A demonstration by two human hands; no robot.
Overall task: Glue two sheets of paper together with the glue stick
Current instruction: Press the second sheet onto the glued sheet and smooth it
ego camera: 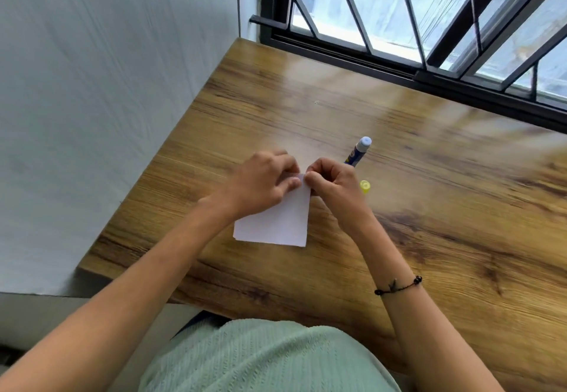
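Observation:
A small white paper (276, 222) lies on the wooden table (429, 207) in front of me. My left hand (264, 184) rests over its far left part, fingertips at the far corner. My right hand (329, 181) pinches that same far corner between thumb and fingers. I cannot tell whether one or two sheets lie there, as the edges overlap. The uncapped glue stick (359, 152), blue and white with a pale tip, lies just behind my right hand. Its yellow cap (365, 186) sits to the right of that hand.
The table's left edge runs beside a pale wall (107, 100). A black-framed barred window (429, 23) lines the table's far side. My green-clothed lap (270, 358) sits at the near edge. A black cord bracelet (399, 285) circles my right wrist.

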